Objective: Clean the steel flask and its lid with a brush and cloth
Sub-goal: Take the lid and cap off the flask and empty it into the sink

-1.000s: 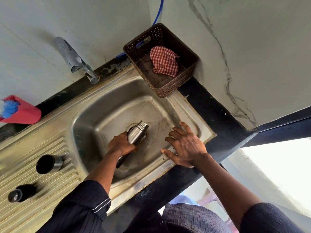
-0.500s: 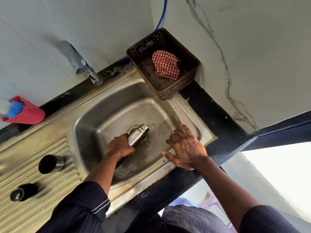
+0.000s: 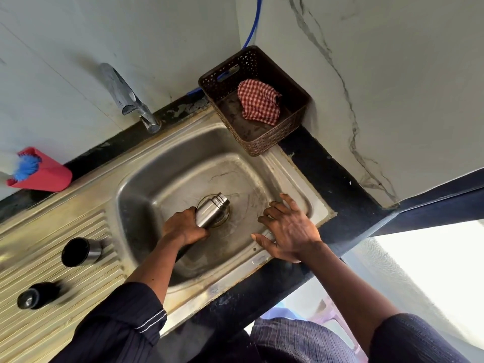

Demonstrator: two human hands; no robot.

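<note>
Steel flask (image 3: 210, 209) tilted, mouth toward sink drain (image 3: 227, 215); your left hand (image 3: 183, 227), fingers wrapped round it. Right hand (image 3: 288, 231), fingers spread on sink rim (image 3: 209, 289), holding nothing. Step seems emptying. Next: fetch brush (image 3: 25, 166), far left.

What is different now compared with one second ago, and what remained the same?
Nothing moved visibly. The left hand still grips the flask, tilted over the drain; the right hand still rests open on the sink rim; the cloth stays in the basket.

tap (image 3: 125, 98): behind sink (image 3: 146, 195) | brown basket (image 3: 277, 137): sink's far-right corner | red holder (image 3: 49, 176): counter, left
</note>
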